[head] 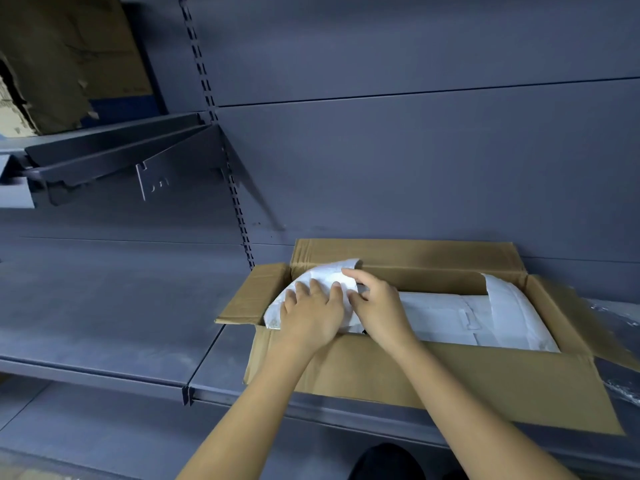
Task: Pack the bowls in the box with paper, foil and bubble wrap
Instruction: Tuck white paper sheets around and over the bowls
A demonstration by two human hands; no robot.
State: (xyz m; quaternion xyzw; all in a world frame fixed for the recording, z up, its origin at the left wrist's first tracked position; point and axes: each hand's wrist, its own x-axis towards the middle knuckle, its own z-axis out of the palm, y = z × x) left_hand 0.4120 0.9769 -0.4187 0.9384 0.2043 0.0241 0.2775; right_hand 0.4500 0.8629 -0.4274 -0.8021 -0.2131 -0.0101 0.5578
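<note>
An open cardboard box [381, 372] stands on a grey metal shelf, its flaps folded outward. White wrapping sheet [450, 320] lines its inside and curls up at both ends. At the left end the sheet bulges over a rounded bundle [325, 271]; what it covers is hidden. My left hand [311, 313] lies flat on that bulge with fingers spread. My right hand [377, 303] sits beside it, thumb and fingers pinching the sheet's edge. No bare bowl shows.
The grey shelf [121, 323] runs left of the box, backed by a grey panel wall. A higher shelf bracket [114, 157] at the upper left carries torn cardboard [69, 64]. Clear plastic wrap [620, 341] lies to the box's right.
</note>
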